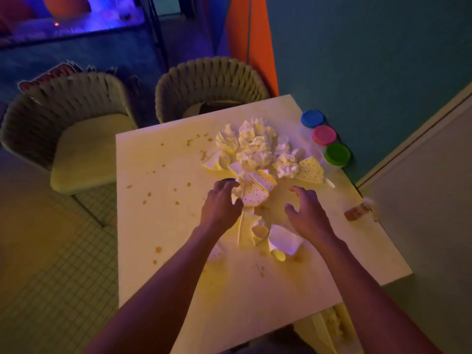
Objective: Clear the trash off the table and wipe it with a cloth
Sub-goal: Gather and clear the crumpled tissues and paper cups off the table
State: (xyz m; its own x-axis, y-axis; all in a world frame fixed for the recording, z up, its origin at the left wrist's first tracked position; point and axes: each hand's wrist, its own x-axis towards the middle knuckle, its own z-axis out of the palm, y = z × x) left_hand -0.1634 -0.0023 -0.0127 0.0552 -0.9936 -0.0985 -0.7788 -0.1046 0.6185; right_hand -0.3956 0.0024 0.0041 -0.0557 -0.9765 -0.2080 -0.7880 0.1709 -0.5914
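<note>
A heap of trash lies in the middle of the white table [163, 226]: crumpled white napkins [252, 141], crushed dotted paper cups [255, 196] and folded paper pieces [283, 238]. My left hand [221, 203] hovers over the heap's near left side, fingers loosely bent, fingertips at a dotted cup. My right hand [305, 210] is spread just right of the heap, thumb and fingers apart, holding nothing. Brown spill drops [150, 194] dot the tabletop left of the heap.
Three clear jars with blue [312, 118], pink [323, 135] and green [337, 154] lids stand at the table's far right edge. A small brown object [356, 212] lies at the right edge. Two woven chairs [76, 139] stand beyond the table. A wall runs along the right.
</note>
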